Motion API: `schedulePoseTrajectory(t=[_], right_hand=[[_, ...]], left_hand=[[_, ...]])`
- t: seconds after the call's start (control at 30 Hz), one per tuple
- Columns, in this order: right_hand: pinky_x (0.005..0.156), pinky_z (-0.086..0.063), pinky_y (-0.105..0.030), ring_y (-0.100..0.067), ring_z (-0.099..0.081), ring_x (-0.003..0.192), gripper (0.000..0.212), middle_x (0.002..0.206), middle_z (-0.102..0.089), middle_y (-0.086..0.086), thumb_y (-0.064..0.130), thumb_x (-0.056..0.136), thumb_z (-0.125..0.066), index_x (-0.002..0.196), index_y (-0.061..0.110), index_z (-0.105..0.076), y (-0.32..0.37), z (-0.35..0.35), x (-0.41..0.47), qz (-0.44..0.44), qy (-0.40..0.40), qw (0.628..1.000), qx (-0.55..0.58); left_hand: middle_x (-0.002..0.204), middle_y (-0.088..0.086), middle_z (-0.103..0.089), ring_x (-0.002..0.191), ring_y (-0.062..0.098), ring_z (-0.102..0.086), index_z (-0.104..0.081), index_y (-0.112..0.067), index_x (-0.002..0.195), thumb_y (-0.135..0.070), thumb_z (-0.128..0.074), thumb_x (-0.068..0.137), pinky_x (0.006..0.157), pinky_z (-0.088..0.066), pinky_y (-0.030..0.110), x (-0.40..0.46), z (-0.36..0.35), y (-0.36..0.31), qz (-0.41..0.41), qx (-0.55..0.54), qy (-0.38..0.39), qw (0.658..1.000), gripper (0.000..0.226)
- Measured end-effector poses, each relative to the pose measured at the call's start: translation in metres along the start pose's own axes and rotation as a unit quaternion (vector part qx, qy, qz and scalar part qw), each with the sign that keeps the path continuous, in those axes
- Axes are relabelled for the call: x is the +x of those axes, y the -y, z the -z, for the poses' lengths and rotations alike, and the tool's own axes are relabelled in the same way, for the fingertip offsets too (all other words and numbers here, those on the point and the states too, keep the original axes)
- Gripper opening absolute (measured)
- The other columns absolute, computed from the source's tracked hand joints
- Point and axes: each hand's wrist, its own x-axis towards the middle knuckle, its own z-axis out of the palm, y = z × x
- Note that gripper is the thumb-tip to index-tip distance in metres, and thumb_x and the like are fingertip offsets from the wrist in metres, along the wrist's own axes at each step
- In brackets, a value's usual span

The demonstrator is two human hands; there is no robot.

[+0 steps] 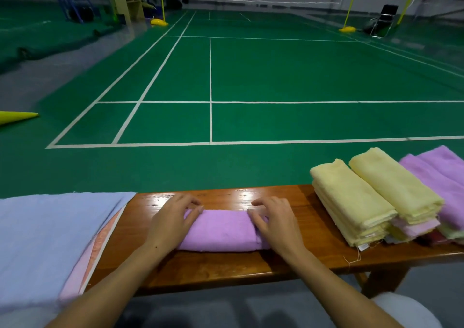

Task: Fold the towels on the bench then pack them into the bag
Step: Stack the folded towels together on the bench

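On the wooden bench [288,257], seen from the head camera, a folded purple towel [223,231] is laid crosswise between both hands. Its left end is covered by the left hand [173,221], whose fingers are curled over the far edge; its right end is pressed by the right hand [275,221], fingers bent onto the cloth. To the right, well apart, folded yellow towels [351,202] are stacked beside more purple towels [442,177]. At the left, a light blue towel [47,240] is spread flat.
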Motion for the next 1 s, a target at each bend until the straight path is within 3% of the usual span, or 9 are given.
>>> schedulePoseTrajectory(t=[0.07,0.17,0.23,0.3,0.5,0.63,0.73,0.9,1.0], right_hand=[[0.103,-0.051,-0.034,-0.008,-0.054,0.120,0.030,0.133,-0.064,0.007,0.035,0.104,-0.058,0.129,0.024,-0.070,-0.003,0.002,0.000,0.039,-0.020,0.999,-0.003],[0.126,-0.026,-0.035,-0.011,-0.029,0.152,0.052,0.167,-0.034,0.005,0.050,0.110,-0.035,0.157,0.032,-0.042,0.001,-0.001,-0.011,0.129,0.112,0.985,-0.019],[0.129,-0.006,-0.033,-0.015,-0.011,0.159,0.060,0.174,-0.013,0.003,0.057,0.110,-0.022,0.166,0.033,-0.019,0.005,-0.009,-0.023,0.171,0.199,0.960,-0.096],[0.128,0.001,-0.033,-0.017,-0.007,0.160,0.063,0.174,-0.010,0.002,0.057,0.111,-0.018,0.167,0.030,-0.009,0.003,-0.009,-0.029,0.162,0.224,0.953,-0.127],[0.128,-0.016,-0.035,-0.018,-0.021,0.157,0.064,0.170,-0.026,0.005,0.058,0.109,-0.023,0.166,0.027,-0.020,-0.011,0.002,-0.025,0.113,0.211,0.963,-0.124],[0.124,-0.023,-0.032,-0.014,-0.031,0.150,0.062,0.164,-0.036,0.007,0.059,0.108,-0.031,0.163,0.029,-0.030,-0.007,0.005,-0.027,0.105,0.194,0.970,-0.105],[0.119,-0.030,-0.030,-0.011,-0.038,0.141,0.060,0.156,-0.045,0.009,0.061,0.106,-0.037,0.157,0.030,-0.040,-0.007,0.007,-0.026,0.107,0.178,0.975,-0.085],[0.112,-0.042,-0.035,-0.009,-0.042,0.130,0.059,0.145,-0.051,0.011,0.068,0.101,-0.041,0.147,0.032,-0.045,-0.006,0.004,-0.015,0.091,0.176,0.979,-0.049],[0.114,-0.041,-0.036,-0.009,-0.040,0.136,0.074,0.153,-0.046,0.009,0.075,0.095,-0.046,0.154,0.032,-0.038,-0.002,0.003,-0.006,0.092,0.202,0.975,-0.021]], left_hand=[[0.111,-0.018,-0.066,0.104,0.005,-0.057,-0.070,-0.035,0.104,-0.042,-0.062,0.101,0.089,-0.050,0.031,-0.002,-0.003,-0.002,-0.015,0.005,-0.011,1.000,0.011],[0.114,-0.015,-0.068,0.107,0.007,-0.056,-0.072,-0.032,0.111,-0.045,-0.054,0.104,0.091,-0.048,0.028,-0.009,-0.010,-0.009,-0.058,0.040,0.014,0.997,0.024],[0.114,-0.013,-0.069,0.105,0.010,-0.057,-0.074,-0.032,0.114,-0.054,-0.044,0.103,0.089,-0.048,0.030,-0.012,-0.013,-0.007,-0.056,0.074,0.036,0.995,0.038],[0.115,-0.013,-0.068,0.106,0.012,-0.057,-0.073,-0.035,0.116,-0.057,-0.046,0.103,0.088,-0.049,0.032,-0.011,-0.012,-0.004,-0.031,0.100,0.049,0.993,0.037],[0.110,-0.008,-0.065,0.100,0.014,-0.058,-0.065,-0.033,0.108,-0.070,-0.057,0.092,0.078,-0.043,0.032,-0.006,0.002,-0.010,0.072,0.098,0.070,0.990,0.041],[0.082,-0.007,-0.063,0.077,0.016,-0.058,-0.060,-0.025,0.088,-0.082,-0.061,0.080,0.062,-0.040,0.032,-0.002,0.009,-0.010,0.149,0.128,0.101,0.975,0.057],[0.072,-0.003,-0.063,0.070,0.019,-0.058,-0.064,-0.020,0.079,-0.070,-0.078,0.074,0.057,-0.038,0.033,0.001,0.008,-0.008,0.177,0.024,0.101,0.979,0.053],[0.075,-0.002,-0.070,0.076,0.020,-0.064,-0.070,-0.021,0.077,-0.065,-0.087,0.063,0.066,-0.052,0.043,0.002,0.011,-0.008,0.134,-0.041,0.076,0.987,0.049],[0.082,-0.006,-0.070,0.081,0.017,-0.065,-0.071,-0.025,0.083,-0.047,-0.093,0.067,0.069,-0.057,0.046,0.002,0.019,-0.021,0.073,-0.110,0.080,0.988,0.035]])
